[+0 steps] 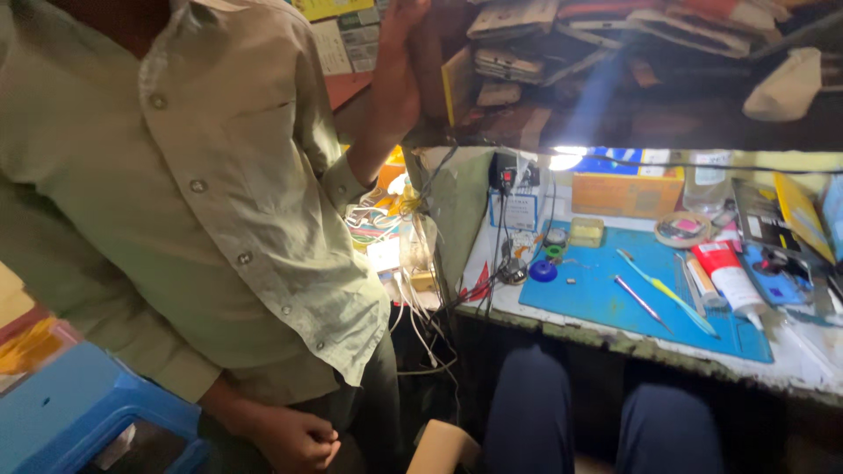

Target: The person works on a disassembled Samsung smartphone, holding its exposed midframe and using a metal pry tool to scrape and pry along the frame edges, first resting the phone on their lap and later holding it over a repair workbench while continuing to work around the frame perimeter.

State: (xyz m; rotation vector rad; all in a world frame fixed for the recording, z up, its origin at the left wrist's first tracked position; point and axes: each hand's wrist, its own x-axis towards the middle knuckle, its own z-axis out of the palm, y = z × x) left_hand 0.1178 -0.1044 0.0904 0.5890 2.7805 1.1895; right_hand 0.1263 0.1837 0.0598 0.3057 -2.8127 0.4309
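Note:
Neither of my hands shows in the head view. My knees (527,412) in dark trousers sit under the workbench edge (615,342). On the bench lies a blue work mat (597,290) with a yellow and blue toothbrush (667,294), a thin pink tool (641,303) and a red and white tube (729,272). A person in a green shirt (202,193) stands close at my left. One hand of that person (294,439) hangs loosely closed by the hip, and the other hand (399,53) is raised against the shelf.
A blue plastic stool (70,404) stands at the lower left. Tangled cables (413,263) hang beside the bench. A tape roll (680,230), a yellow box (628,193) and small parts crowd the back of the bench. Stacked papers (615,35) fill the shelf above. A lamp (566,158) glares.

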